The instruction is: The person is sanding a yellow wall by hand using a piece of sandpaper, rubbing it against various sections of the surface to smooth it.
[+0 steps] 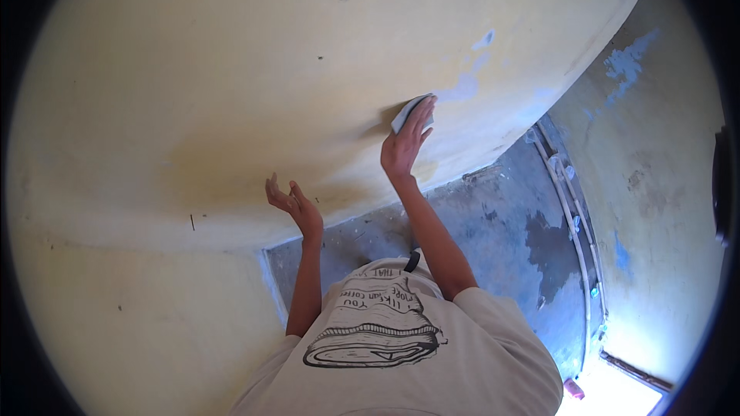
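Observation:
A pale yellow painted wall [243, 86] fills the view before me. Flat against it, my right hand [406, 141] presses a folded grey sheet [411, 111], perhaps sandpaper or cloth; the palm and fingers cover part of it. Just above and right of that hand, bluish-white patches [462, 88] show in the yellow paint. My left hand [296, 205] is raised lower and to the left, near the wall, fingers apart and holding nothing. Whether its fingertips touch the wall I cannot tell.
Long poles [569, 214] lie along the base of the right-hand wall [647, 185]. The concrete floor [462, 225] bears a dark stain [552, 254]. A nail-like piece [192, 222] sticks out at lower left. Near the bright doorway is a small pink object [573, 389].

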### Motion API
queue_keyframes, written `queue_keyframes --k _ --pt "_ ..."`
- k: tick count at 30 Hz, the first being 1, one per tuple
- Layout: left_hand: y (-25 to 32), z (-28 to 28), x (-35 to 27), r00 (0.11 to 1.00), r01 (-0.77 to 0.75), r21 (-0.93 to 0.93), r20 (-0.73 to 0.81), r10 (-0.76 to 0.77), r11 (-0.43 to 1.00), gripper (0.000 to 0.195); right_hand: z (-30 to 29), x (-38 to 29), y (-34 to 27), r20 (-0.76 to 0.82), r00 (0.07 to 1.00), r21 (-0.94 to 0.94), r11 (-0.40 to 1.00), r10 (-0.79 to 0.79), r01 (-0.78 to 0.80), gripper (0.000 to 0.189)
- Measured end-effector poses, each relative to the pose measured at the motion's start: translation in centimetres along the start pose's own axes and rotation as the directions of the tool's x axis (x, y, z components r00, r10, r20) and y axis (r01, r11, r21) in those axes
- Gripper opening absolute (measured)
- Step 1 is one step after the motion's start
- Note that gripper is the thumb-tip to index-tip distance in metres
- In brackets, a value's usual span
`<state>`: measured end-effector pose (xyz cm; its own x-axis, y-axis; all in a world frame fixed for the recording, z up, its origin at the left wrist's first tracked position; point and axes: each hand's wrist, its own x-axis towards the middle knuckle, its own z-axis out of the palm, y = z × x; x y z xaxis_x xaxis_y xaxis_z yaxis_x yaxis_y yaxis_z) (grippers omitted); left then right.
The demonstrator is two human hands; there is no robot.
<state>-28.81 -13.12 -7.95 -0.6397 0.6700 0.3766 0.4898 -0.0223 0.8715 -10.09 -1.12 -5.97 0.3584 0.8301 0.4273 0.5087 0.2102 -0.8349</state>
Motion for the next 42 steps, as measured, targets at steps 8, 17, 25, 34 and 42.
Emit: queue_keyframes --k 8,17,25,34,42 --pt "-2.0 -0.9 1.1 0.996 -0.073 0.052 0.054 0.07 0.996 0.053 -1.2 0.1 0.5 -0.022 0.991 -0.02 0.991 -0.131 0.131 0.081" --pt "-2.7 -1.3 1.1 0.994 -0.071 0.041 0.081 0.067 0.997 0.055 -0.8 0.3 0.8 -0.118 0.949 0.075 0.951 -0.292 0.301 0.081" --pt "-2.2 -1.3 0.4 0.972 -0.191 0.048 0.151 0.182 0.98 0.072 0.4 -0.9 -0.5 -0.062 0.985 -0.068 0.985 -0.162 0.158 0.076" --pt "-5.2 0.7 0.7 0.927 -0.284 0.112 0.285 0.243 0.952 0.083 2.4 -3.4 -2.5 0.005 0.997 -0.044 0.996 -0.075 0.075 0.078" --pt "-5.5 1.5 0.6 0.911 -0.319 0.145 0.321 0.261 0.937 0.084 1.3 0.3 -0.2 -0.21 0.967 -0.086 0.988 -0.146 0.13 0.071"
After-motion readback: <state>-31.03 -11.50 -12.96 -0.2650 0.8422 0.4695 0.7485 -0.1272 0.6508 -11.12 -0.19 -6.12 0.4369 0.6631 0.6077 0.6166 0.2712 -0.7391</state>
